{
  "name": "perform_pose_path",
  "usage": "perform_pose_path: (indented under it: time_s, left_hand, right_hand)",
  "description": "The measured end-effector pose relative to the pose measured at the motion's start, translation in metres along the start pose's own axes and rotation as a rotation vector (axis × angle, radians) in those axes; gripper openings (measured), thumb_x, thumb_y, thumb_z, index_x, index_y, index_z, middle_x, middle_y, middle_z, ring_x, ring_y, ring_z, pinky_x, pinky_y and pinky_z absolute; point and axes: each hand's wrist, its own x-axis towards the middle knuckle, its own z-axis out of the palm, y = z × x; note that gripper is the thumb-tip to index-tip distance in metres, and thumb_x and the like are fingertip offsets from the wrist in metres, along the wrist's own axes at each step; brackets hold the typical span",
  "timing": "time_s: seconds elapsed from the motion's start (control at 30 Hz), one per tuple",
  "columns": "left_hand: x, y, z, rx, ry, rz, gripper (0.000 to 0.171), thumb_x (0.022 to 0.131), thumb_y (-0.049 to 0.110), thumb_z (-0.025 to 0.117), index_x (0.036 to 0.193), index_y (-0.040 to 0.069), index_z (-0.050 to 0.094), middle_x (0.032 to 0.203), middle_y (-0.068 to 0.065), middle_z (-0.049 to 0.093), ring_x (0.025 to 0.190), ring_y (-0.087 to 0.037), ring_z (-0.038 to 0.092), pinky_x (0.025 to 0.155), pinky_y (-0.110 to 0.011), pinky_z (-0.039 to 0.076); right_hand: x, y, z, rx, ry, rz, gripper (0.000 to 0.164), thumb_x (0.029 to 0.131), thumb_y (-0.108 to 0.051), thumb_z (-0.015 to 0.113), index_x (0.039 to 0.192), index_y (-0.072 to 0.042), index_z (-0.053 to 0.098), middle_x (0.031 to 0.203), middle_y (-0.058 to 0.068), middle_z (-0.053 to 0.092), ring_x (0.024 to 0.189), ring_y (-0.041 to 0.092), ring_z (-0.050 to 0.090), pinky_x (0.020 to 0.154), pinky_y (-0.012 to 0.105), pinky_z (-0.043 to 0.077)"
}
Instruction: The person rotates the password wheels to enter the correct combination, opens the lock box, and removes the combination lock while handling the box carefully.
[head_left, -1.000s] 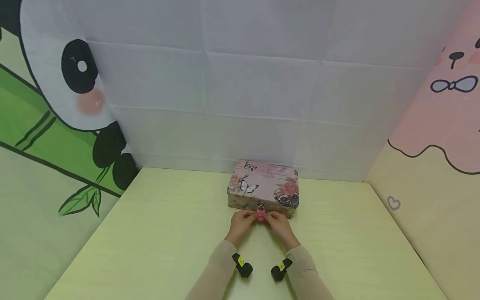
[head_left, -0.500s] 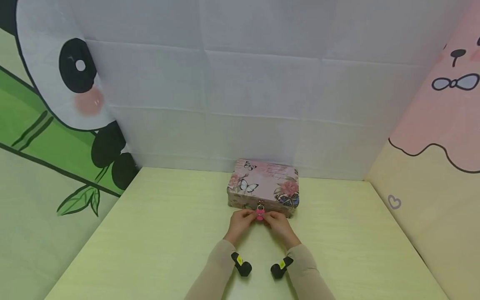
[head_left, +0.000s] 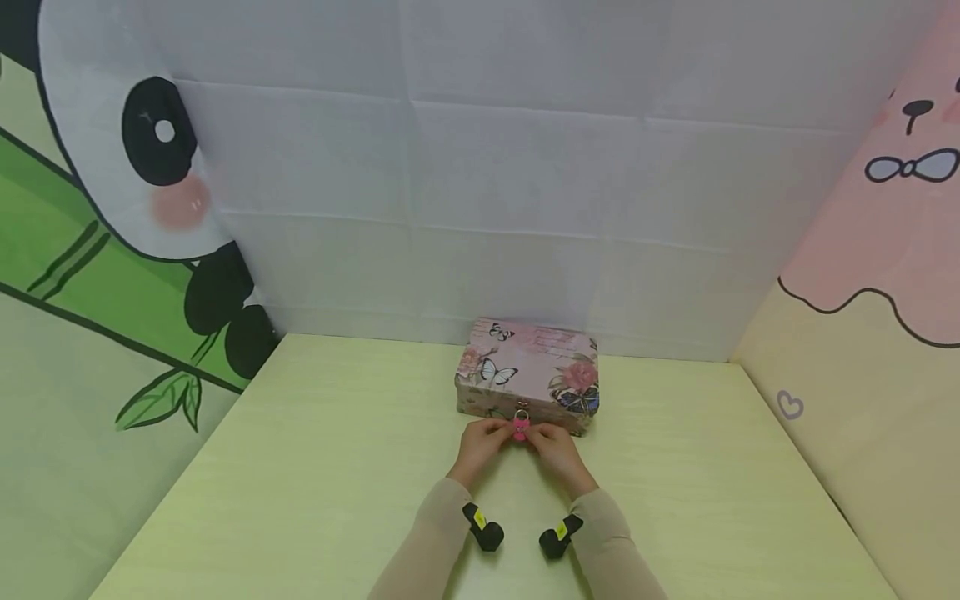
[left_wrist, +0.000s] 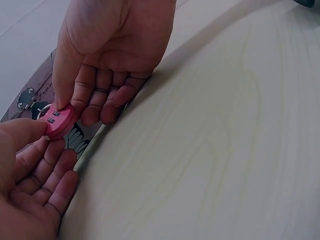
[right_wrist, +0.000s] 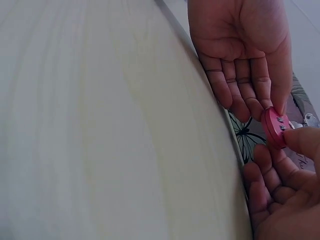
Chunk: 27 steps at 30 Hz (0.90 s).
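A small pink combination padlock (head_left: 521, 429) hangs by its shackle at the metal clasp (left_wrist: 28, 98) on the front of a floral, butterfly-patterned box (head_left: 528, 350). My left hand (head_left: 480, 448) pinches one side of the padlock, thumb over the face with the number dials. From the other side my right hand (head_left: 561, 457) pinches it too, thumb likewise on the dial face. In the left wrist view, the dials on the padlock (left_wrist: 60, 120) show between both thumbs. The remaining fingers of each hand are loosely bent in front of the box, whose lid is down.
The box stands at the back of a pale yellow table (head_left: 337, 467), close to a white cloth backdrop (head_left: 480, 208). Printed cartoon cloths flank the table on both sides. A black wrist device (head_left: 486, 530) sits on each forearm.
Both hands stay on the padlock in nearly the same place, with only slight shifts. The box has not moved.
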Motion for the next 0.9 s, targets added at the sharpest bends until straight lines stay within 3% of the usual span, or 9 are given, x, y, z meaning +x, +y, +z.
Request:
perform_pose_path:
  time_s: [0.47, 0.9]
  left_hand:
    - [0.0008, -0.0015, -0.0004, -0.032, -0.013, -0.001, 0.023, 0.092, 0.015, 0.069, 0.093, -0.008, 0.074, 0.079, -0.009, 0.069, 0.068, -0.008, 0.053, 0.063, -0.027, 0.048]
    - [-0.0021, 0.0047, -0.0009, -0.042, -0.015, -0.028, 0.022, 0.094, 0.013, 0.068, 0.097, -0.008, 0.073, 0.085, -0.012, 0.071, 0.071, -0.009, 0.056, 0.064, -0.026, 0.05]
  right_hand:
    - [0.0002, 0.0009, 0.0008, 0.016, 0.007, 0.005, 0.024, 0.1, -0.006, 0.056, 0.098, 0.016, 0.068, 0.09, 0.016, 0.068, 0.08, 0.016, 0.056, 0.071, 0.029, 0.047]
    - [0.0, -0.0006, 0.0001, 0.003, 0.005, 0.019, 0.025, 0.1, -0.008, 0.057, 0.097, 0.013, 0.069, 0.087, 0.011, 0.067, 0.077, 0.013, 0.053, 0.069, 0.028, 0.045]
